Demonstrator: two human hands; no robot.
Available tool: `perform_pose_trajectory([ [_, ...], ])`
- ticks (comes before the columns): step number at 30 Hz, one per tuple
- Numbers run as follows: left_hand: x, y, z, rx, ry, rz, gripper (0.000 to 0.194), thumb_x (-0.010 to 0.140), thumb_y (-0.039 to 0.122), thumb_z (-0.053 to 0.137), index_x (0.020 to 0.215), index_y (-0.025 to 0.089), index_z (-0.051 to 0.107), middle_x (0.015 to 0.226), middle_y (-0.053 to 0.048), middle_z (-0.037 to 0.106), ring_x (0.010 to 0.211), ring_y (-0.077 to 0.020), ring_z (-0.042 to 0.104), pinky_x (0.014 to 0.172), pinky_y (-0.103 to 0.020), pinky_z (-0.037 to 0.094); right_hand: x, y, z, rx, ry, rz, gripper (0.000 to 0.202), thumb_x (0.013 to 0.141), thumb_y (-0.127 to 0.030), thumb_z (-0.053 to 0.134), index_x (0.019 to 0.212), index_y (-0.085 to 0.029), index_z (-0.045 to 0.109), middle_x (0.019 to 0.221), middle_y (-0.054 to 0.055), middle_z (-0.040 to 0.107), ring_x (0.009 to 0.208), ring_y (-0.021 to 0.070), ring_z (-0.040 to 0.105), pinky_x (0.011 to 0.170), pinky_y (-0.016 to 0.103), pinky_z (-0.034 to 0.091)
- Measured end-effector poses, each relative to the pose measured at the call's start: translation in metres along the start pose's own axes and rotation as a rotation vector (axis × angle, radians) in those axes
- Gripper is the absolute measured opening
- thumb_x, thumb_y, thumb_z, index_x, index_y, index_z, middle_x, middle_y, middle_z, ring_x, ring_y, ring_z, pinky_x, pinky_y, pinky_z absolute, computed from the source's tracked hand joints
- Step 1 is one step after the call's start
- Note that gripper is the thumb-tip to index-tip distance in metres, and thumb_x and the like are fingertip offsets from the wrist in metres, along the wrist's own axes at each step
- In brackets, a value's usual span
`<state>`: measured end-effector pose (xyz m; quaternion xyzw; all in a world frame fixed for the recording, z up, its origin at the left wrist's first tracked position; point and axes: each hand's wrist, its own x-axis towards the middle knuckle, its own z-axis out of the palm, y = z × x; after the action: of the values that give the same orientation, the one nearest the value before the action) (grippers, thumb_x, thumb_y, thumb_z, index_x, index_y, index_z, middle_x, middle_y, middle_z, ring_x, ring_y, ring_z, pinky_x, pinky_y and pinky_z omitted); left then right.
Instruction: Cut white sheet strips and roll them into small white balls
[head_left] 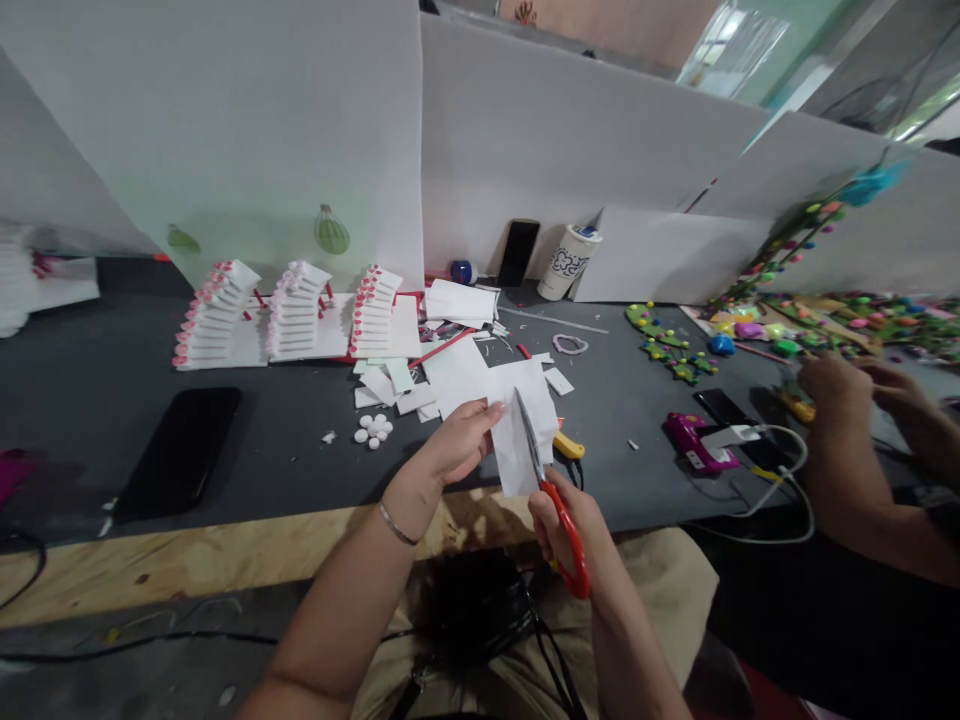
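Observation:
My left hand (466, 440) pinches the left edge of a white paper sheet (510, 452) between thumb and fingers, above the table's front edge. In my right hand (571, 525) are scissors (566, 540) with red handles, its fingers wrapped round them. Their metal blades lie across the sheet and point up and away from me. Another white sheet (459, 375) lies on the table behind the held one. White paper pieces (386, 380) and a small heap of white discs (373, 431) rest to the left of my left hand.
Three rows of white pieces with pink tips (292, 315) stand at the back left. A black phone (184, 450) lies at left. A cup (568, 262) stands by the back wall. On the right are a magenta power socket (697, 443), cables and another person's hands (844, 390).

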<state>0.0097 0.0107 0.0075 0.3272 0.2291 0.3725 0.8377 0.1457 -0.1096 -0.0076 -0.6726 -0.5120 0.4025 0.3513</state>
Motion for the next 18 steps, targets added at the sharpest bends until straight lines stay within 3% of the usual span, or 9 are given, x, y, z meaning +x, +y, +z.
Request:
perform_pose_trajectory([
  [5, -0.0002, 0.0029, 0.0001, 0.000, -0.039, -0.005, 0.036, 0.072, 0.040, 0.077, 0.093, 0.011, 0.071, 0.085, -0.011, 0.075, 0.083, -0.0254, 0.070, 0.080, -0.037, 0.051, -0.0004, 0.0036, 0.0005, 0.006, 0.001, 0.027, 0.038, 0.081, -0.060, 0.051, 0.083, -0.022, 0.050, 0.044, -0.007, 0.046, 0.029, 0.0101, 0.041, 0.031, 0.021, 0.033],
  [10, 0.0032, 0.0034, -0.0006, 0.010, 0.034, 0.013, 0.040, 0.068, 0.047, 0.079, 0.083, 0.011, 0.071, 0.074, -0.009, 0.073, 0.072, -0.0222, 0.069, 0.069, -0.032, 0.052, -0.0011, 0.0044, -0.0013, -0.072, -0.020, -0.077, 0.029, 0.086, -0.050, 0.048, 0.086, -0.021, 0.053, 0.048, -0.006, 0.049, 0.037, 0.0111, 0.044, 0.037, 0.021, 0.035],
  [18, 0.0005, 0.0011, 0.0015, 0.028, -0.002, -0.031, 0.036, 0.069, 0.044, 0.079, 0.081, 0.011, 0.070, 0.072, -0.007, 0.071, 0.065, -0.0168, 0.066, 0.066, -0.028, 0.052, 0.0012, -0.0004, -0.0065, -0.098, -0.036, -0.168, 0.032, 0.090, -0.051, 0.043, 0.091, -0.020, 0.051, 0.058, -0.003, 0.052, 0.046, 0.0119, 0.047, 0.044, 0.022, 0.039],
])
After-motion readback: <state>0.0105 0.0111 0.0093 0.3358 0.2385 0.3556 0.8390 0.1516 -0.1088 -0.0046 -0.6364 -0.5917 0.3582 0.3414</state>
